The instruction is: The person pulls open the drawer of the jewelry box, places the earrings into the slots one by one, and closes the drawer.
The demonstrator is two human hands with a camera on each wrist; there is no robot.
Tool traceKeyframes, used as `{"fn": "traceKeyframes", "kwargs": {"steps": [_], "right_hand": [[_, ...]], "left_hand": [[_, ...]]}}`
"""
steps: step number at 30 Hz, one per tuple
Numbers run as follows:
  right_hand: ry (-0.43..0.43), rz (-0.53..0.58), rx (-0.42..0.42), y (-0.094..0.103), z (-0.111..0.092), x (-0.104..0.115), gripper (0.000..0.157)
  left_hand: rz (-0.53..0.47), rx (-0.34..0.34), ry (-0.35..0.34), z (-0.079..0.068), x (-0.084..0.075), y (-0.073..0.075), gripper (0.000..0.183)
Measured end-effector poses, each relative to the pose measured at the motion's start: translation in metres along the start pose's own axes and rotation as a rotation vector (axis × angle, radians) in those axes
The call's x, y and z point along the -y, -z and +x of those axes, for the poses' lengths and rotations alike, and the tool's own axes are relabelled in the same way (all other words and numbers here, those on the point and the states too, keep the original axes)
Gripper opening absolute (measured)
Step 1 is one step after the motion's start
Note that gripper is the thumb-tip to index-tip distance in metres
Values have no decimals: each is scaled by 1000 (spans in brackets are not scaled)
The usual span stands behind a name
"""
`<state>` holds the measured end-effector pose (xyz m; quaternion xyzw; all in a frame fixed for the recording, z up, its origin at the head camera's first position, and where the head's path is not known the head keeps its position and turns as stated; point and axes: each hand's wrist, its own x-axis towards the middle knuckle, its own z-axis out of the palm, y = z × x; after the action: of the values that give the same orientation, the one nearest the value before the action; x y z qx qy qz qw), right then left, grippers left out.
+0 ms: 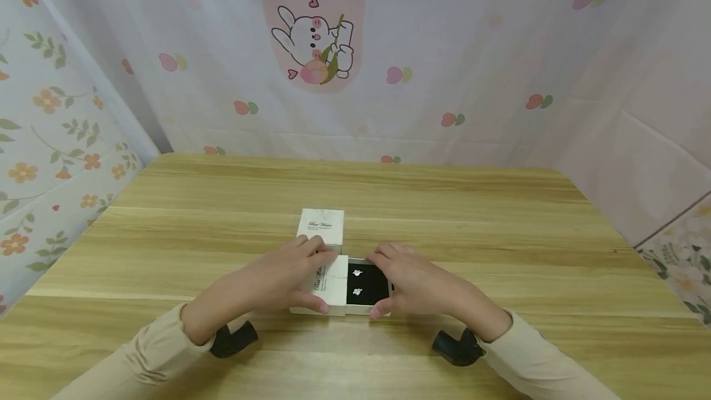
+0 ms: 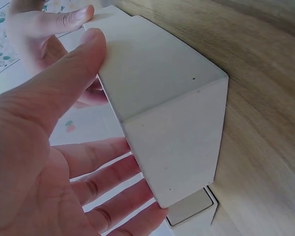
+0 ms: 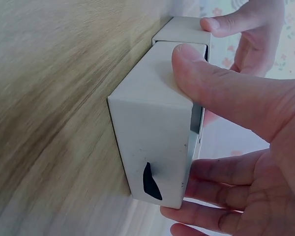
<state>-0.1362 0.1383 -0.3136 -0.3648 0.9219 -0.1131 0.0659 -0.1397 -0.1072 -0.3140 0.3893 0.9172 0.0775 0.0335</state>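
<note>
A small white slide-out jewelry box lies on the table, its drawer (image 1: 359,310) partly out to the right of its outer sleeve (image 1: 337,289). Two silvery earrings (image 1: 357,292) sit on the black insert (image 1: 378,289) in the drawer. My left hand (image 1: 278,276) holds the sleeve, thumb on the near side and fingers at the far side. My right hand (image 1: 419,279) grips the drawer the same way at its right end. In the right wrist view, a dark tab or slot (image 3: 150,183) shows on the drawer's end face.
Just behind the jewelry box stands another white box (image 1: 322,221) with "Best Wishes" lettering. Both rest on a wood-grain table (image 1: 472,221). A printed curtain (image 1: 444,48) hangs beyond the far edge. Black camera mounts (image 1: 458,347) sit at both wrists.
</note>
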Motion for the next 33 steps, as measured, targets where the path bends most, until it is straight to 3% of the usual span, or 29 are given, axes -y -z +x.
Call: {"fn": "traceKeyframes", "kwargs": {"steps": [33], "right_hand": [[-21, 4, -1, -4, 8, 7, 78]], "left_hand": [[25, 8, -22, 0, -2, 1, 80]]}}
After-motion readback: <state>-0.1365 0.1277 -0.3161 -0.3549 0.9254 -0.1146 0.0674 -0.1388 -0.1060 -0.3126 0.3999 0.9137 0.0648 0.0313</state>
